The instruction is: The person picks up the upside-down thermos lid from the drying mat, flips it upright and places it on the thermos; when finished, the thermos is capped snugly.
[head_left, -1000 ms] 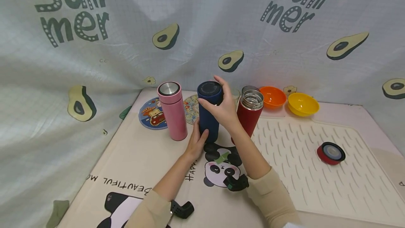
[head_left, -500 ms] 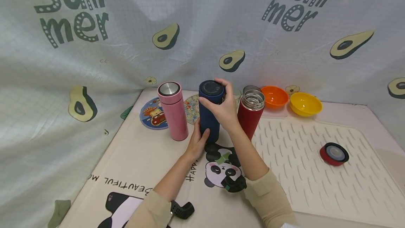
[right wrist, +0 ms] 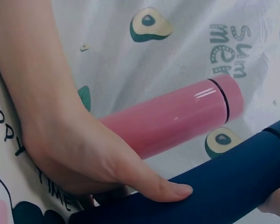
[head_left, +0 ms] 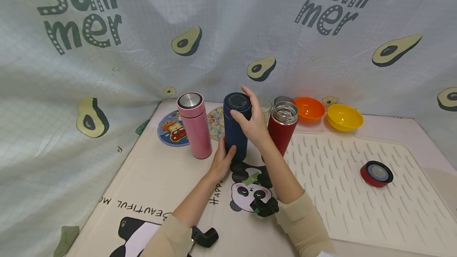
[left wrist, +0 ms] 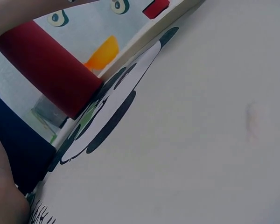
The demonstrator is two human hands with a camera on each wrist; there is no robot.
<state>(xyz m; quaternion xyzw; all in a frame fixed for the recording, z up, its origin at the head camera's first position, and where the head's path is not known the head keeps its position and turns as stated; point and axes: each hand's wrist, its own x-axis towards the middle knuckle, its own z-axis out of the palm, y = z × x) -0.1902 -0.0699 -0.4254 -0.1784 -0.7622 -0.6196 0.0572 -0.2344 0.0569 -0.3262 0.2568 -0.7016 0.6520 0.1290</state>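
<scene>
A dark blue thermos bottle (head_left: 233, 134) stands upright on the table, its dark round lid (head_left: 237, 101) in place. My left hand (head_left: 220, 162) grips the bottle low on its body. In the right wrist view the left thumb (right wrist: 170, 190) lies along the blue bottle (right wrist: 219, 177). My right hand (head_left: 255, 124) is at the lid, fingers spread; the thumb overlaps its near side and the index finger sticks up behind it. A pink thermos bottle (head_left: 196, 130) with a steel-topped lid stands to the left. Behind the right forearm is a red thermos bottle (head_left: 283, 130), its steel mouth uncovered.
A red and black lid (head_left: 376, 173) lies on the white ridged mat (head_left: 342, 209) at right. An orange bowl (head_left: 309, 109), a yellow bowl (head_left: 344, 117) and a glass (head_left: 265, 108) stand along the back. A round patterned coaster (head_left: 171, 130) lies behind the pink bottle.
Half a second ago the right fingers were closed round the lid; now the index finger has lifted off and the thumb has shifted right. The left hand stays put.
</scene>
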